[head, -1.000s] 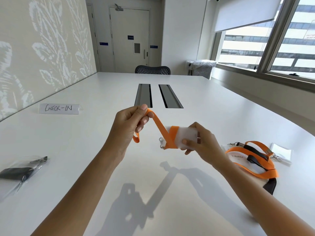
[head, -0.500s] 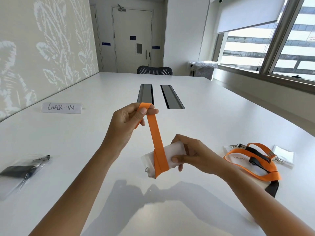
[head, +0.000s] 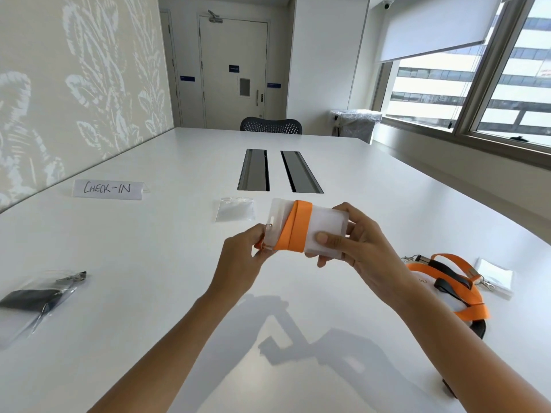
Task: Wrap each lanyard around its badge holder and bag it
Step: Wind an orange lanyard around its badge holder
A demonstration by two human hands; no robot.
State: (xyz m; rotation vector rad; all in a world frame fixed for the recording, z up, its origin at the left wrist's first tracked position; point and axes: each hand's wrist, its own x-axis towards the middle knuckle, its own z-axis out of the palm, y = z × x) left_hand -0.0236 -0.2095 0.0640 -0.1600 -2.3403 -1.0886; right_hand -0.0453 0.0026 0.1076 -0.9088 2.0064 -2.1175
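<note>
A bagged black lanyard [head: 35,296] is sitting on the bench [head: 149,263] well left of your left hand [head: 243,257], which is pinching the badge holder [head: 326,231] by its clip end. The orange lanyard [head: 295,229] is sitting wrapped round its middle. Your right hand [head: 362,245] is gripping the other end, spare lanyards [head: 447,281] lying just to its right.

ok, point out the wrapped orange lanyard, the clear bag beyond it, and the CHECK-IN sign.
wrapped orange lanyard [head: 295,226]: head view, middle of the wound band.
clear bag [head: 235,210]: head view, centre of the pouch.
CHECK-IN sign [head: 107,189]: head view, on the lettering.
</note>
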